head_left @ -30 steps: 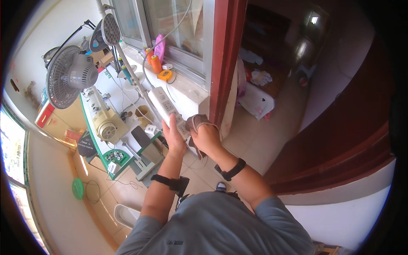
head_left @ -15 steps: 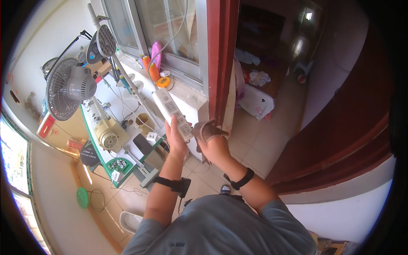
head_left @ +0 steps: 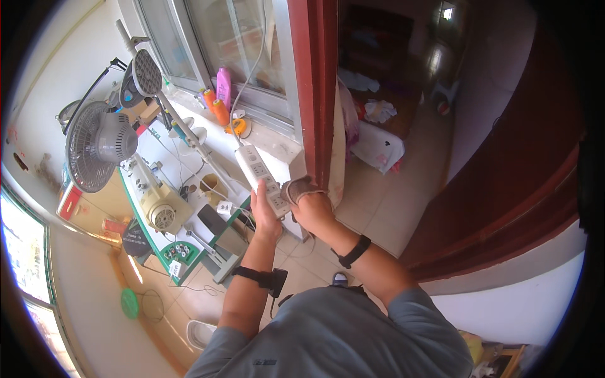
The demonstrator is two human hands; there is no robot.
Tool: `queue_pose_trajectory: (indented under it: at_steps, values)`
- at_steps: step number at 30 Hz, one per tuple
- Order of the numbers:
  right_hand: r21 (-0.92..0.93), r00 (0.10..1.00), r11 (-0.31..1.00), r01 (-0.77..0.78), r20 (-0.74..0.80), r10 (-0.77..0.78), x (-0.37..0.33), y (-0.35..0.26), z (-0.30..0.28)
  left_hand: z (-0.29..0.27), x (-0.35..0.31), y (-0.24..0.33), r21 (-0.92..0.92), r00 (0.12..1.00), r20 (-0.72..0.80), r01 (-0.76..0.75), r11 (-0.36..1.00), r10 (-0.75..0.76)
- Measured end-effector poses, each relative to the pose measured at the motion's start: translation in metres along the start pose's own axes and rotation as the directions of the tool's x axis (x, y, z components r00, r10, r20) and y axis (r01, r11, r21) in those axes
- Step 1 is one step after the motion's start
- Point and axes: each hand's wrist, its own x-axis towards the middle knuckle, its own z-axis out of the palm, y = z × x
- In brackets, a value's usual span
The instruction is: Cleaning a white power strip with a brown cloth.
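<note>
My left hand (head_left: 265, 211) is closed around the lower end of a long white power strip (head_left: 255, 165), its thumb lying along the socket face. The strip slants up and away to the left, and its grey cord (head_left: 260, 53) rises from the far end past the window. In my right hand (head_left: 312, 211) a brown cloth (head_left: 304, 188) is bunched, wrapped over the fingers, which are partly hidden. The cloth meets the lower right edge of the strip. Black straps with a small device circle my forearms.
Left stands a sewing machine (head_left: 165, 208) on a green-edged table (head_left: 208, 249). A grey fan (head_left: 94, 148) overhangs it. Thread cones (head_left: 220, 113), a pink bottle (head_left: 224, 85) and an orange tape measure (head_left: 239, 127) line the windowsill. A red door frame (head_left: 318, 82) rises close on the right.
My right hand has brought the cloth against the strip's edge, and the cloth is now bunched tighter. The strip has shifted slightly within my left hand's hold as the view moved.
</note>
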Motion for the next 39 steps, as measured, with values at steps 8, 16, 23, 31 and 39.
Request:
queue_pose_trajectory:
  at_steps: [8,16,23,31,39]
  values:
    - [-0.136,0.996,0.986,0.093,0.004,-0.093,-0.004,0.010,0.007,-0.006,0.007,-0.014,0.036,0.993,-0.024,0.120,0.992,-0.120]
    - [-0.140,0.995,0.985,0.101,0.024,-0.098,-0.007,0.009,-0.009,-0.006,0.008,-0.015,0.051,0.987,0.004,0.160,0.986,-0.160]
    - [-0.086,0.999,0.995,0.041,0.031,-0.039,-0.006,0.009,-0.005,-0.008,0.010,-0.013,0.035,0.976,0.050,0.209,0.977,-0.210]
    - [0.088,0.983,0.995,-0.052,-0.173,0.066,-0.001,0.020,0.000,-0.005,0.006,0.002,0.022,0.919,0.212,0.335,0.942,-0.332]
    - [0.434,0.982,0.899,-0.058,-0.138,0.129,-0.027,0.020,-0.015,0.008,-0.009,0.013,-0.031,0.916,0.311,0.278,0.960,-0.255]
